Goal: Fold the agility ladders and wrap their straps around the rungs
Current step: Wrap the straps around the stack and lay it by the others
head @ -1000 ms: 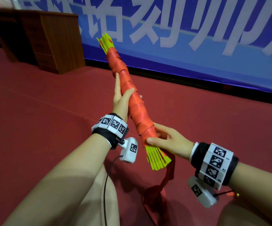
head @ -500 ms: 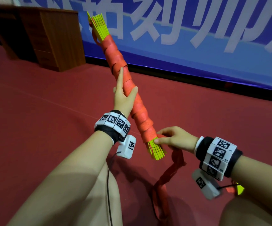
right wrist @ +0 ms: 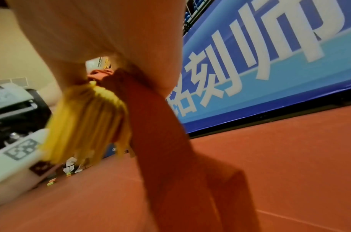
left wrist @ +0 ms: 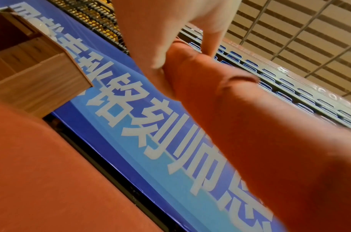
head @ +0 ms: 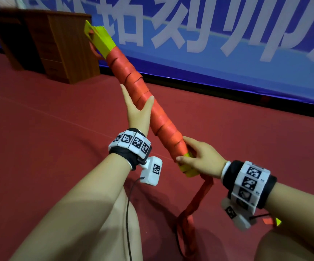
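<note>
The agility ladder bundle (head: 152,113) is a stack of yellow rungs wound in orange strap. It slants from lower right to upper left in the head view. My left hand (head: 137,104) holds its middle, thumb on the front and index finger straight along it. In the left wrist view, fingers (left wrist: 170,39) curl round the orange bundle (left wrist: 250,125). My right hand (head: 190,153) grips the lower end, where the yellow rung ends (right wrist: 87,125) stick out. The loose strap tail (head: 199,196) hangs from that end to the floor.
I am over a red floor (head: 39,129). A wooden cabinet (head: 58,46) stands at the back left against a blue banner wall (head: 227,53). A black cable (head: 128,204) runs from my left wrist camera. A small orange and yellow piece (head: 270,221) lies by my right wrist.
The bundle has turned about its length and its top has swung up and left. My right hand went from pinching the strap beside the lower end to gripping that end.
</note>
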Demonstrator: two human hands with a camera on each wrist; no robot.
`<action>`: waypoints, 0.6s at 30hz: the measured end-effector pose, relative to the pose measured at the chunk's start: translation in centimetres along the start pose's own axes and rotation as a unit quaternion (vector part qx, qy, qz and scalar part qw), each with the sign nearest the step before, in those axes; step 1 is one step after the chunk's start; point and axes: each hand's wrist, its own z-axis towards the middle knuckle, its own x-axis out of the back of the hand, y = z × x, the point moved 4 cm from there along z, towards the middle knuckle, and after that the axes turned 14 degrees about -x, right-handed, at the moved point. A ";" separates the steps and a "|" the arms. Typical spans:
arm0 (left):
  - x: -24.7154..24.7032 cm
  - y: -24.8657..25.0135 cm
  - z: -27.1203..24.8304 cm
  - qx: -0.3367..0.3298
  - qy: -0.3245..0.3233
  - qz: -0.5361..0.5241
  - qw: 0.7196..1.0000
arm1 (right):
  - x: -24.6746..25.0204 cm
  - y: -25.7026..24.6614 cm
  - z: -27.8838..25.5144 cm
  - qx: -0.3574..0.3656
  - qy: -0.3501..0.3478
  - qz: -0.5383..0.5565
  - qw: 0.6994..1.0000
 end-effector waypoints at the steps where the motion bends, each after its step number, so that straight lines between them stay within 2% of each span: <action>1: 0.1 0.0 0.2 0.001 -0.020 -0.016 1.000 | 0.2 0.0 0.0 -0.006 -0.040 0.080 0.996; 2: 0.1 0.0 0.5 0.001 -0.042 -0.031 0.999 | 0.5 0.0 -0.1 0.001 -0.067 0.118 0.991; 5: 0.0 0.0 0.8 0.001 -0.089 -0.077 0.993 | 0.4 0.0 -0.6 0.031 -0.134 0.143 0.980; 9: -0.1 -0.3 0.6 0.009 -0.100 -0.086 0.991 | 0.5 -0.2 -0.6 0.004 -0.149 0.137 0.979; 12: -0.1 -0.1 0.1 -0.007 -0.115 -0.022 0.993 | 1.2 0.2 -0.1 -0.073 -0.070 0.006 0.995; 14: -0.5 -0.3 -0.1 -0.032 -0.137 0.028 0.990 | 1.4 1.0 0.4 -0.109 -0.014 -0.105 0.988; 18: -1.4 -0.9 -0.6 -0.064 -0.125 0.105 0.984 | 0.7 1.6 0.9 -0.062 0.104 -0.196 0.973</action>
